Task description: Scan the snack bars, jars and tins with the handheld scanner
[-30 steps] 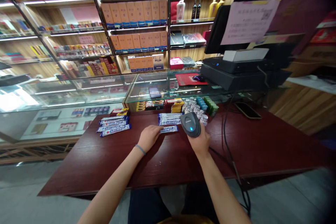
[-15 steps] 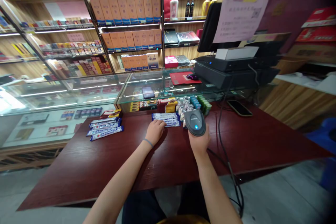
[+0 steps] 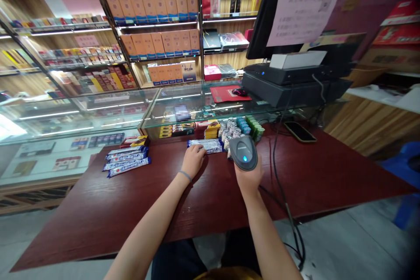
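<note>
Your right hand [image 3: 248, 178] is wrapped around the scanner [image 3: 243, 152], held just above the desk [image 3: 315, 175] with its blue light on and its head pointing toward the back edge. Your left hand [image 3: 193, 160] lies palm down, fingertips touching the near end of the bar stack [image 3: 205, 145]; whether it has actually pinched a bar or only rests on it cannot be told. Judging from the layout, the work looks partly done: a second group of bars [image 3: 126, 160] sits fanned out well apart to the left, near a red packet [image 3: 134, 141], while the stack under your fingers is not yet cleared. Around the stack things are crowded. Small boxes [image 3: 210, 130], tins [image 3: 229, 129] and green rolls [image 3: 255, 126] stand just behind and beside it, under the lip of the glass case [image 3: 183, 107], so there is little room at the far side. The scanner cable [image 3: 278, 183] trails across the desk to your right and over its front edge. A phone [image 3: 299, 131] lies farther right, below the register [image 3: 292, 83].
</note>
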A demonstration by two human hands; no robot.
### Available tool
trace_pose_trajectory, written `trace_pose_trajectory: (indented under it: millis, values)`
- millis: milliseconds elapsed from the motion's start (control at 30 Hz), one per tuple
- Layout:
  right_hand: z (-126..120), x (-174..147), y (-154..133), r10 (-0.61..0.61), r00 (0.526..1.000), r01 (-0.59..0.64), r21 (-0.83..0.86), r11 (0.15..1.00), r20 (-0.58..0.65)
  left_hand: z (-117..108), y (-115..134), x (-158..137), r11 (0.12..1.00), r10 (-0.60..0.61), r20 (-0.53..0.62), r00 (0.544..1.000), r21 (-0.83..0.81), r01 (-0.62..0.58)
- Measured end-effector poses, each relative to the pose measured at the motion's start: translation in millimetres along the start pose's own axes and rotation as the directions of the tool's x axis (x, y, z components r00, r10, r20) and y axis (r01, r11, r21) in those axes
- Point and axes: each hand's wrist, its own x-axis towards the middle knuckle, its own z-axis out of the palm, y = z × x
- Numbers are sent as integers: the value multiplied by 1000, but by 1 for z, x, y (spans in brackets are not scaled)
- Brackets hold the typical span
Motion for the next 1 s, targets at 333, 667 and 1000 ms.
trace_pose_trajectory:
  millis: [333,667,1000]
  values:
    - [0,-1,0,-35,999,36,-13,999,12,-1,0,-2,999,-2,-21,1000,-48,1]
    - [-3,-2,-8,-36,991,39,-23,999,132,-12,-6,-14,997,-41,-1,999,71,41]
    - [5,-14,-28,-252,934,266,-20,964,253,-78,-79,-88,933,-282,-61,958,215,288]
